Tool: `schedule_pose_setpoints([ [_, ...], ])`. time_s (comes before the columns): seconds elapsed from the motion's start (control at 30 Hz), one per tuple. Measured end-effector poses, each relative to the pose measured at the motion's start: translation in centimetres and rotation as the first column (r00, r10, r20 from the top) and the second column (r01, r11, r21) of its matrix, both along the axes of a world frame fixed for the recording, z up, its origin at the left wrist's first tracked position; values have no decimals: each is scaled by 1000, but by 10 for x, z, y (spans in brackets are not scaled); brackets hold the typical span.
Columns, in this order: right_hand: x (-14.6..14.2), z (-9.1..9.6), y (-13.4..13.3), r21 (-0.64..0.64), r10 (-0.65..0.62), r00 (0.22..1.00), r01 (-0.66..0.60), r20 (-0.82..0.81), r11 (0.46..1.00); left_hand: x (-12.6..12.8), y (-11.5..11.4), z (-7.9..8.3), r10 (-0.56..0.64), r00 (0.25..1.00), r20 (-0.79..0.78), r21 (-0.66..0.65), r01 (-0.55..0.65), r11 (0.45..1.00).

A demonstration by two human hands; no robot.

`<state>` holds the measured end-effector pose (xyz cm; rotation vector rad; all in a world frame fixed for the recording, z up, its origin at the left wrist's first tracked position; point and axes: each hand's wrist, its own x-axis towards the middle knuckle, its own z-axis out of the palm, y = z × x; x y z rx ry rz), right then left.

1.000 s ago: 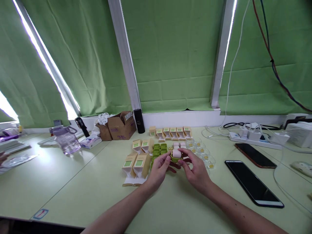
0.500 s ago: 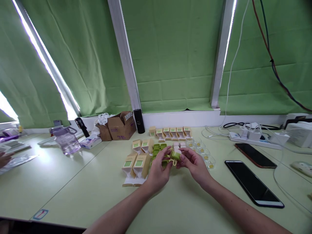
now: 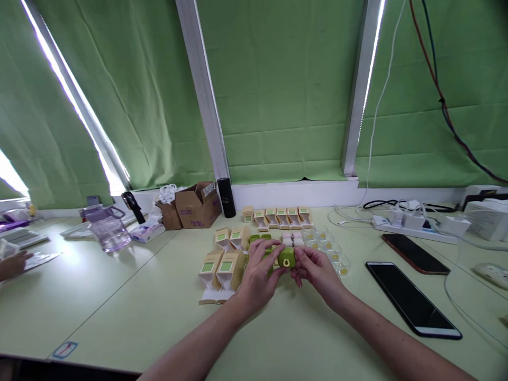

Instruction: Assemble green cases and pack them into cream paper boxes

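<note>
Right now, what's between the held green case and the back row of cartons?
Head view: the small pale pink pieces lie on the table between the green case and the cartons.

Behind the pale green counter [image 3: 119, 317], green fabric blinds [image 3: 278, 95] cover the windows, parted by grey frame posts [image 3: 204, 90]. Daylight leaks through narrow slits beside the posts, brightest beyond the counter's left end, and lays a soft sheen on its surface there. A low white ledge [image 3: 270, 196] runs along the counter's far edge. Red and dark blue cables [image 3: 440, 100] droop over its right end.
</note>
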<state>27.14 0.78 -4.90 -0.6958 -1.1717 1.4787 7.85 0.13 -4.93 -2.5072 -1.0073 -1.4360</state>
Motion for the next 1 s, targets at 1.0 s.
schedule_pose_setpoints([
  [1.0, 13, 9, 1, 173, -139, 988, 127, 61, 977, 3, 11, 6, 168, 607, 777, -592, 615, 521],
])
